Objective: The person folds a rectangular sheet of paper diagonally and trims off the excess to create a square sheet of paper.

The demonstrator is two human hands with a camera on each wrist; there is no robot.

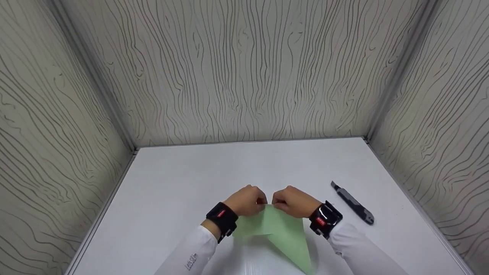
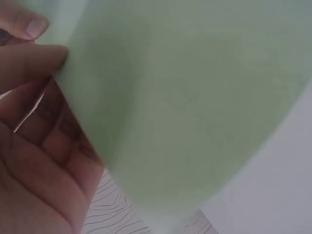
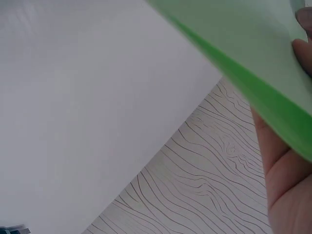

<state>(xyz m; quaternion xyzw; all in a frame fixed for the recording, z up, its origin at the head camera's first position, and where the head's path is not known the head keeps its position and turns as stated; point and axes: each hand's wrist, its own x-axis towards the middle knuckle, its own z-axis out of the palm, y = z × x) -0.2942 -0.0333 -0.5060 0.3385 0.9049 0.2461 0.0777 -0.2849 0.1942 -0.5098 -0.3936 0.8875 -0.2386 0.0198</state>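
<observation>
Two hands show on my head feed, the left hand (image 1: 246, 201) and the right hand (image 1: 298, 201), just apart at lower centre, with one green sheet (image 1: 284, 229) between them. Each wears one black wrist unit, and two white sleeves (image 1: 361, 248) run off the bottom of the frame. I count one utility knife (image 1: 353, 203), lying right of the right hand on one white table (image 1: 214, 164), and three wood-grain wall panels (image 1: 248, 76) around it.

Both hands have curled fingers and pinch the sheet near its top edge; the sheet spreads below them, one pointed corner reaching the bottom of the frame.

My left wrist feed gives me what the head view hides: thumb and finger meeting on the sheet's edge at upper left, palm below. The right wrist feed alone shows me a brighter green strip along the sheet's edge at upper right; that hand's grip is partly cut off there.
</observation>
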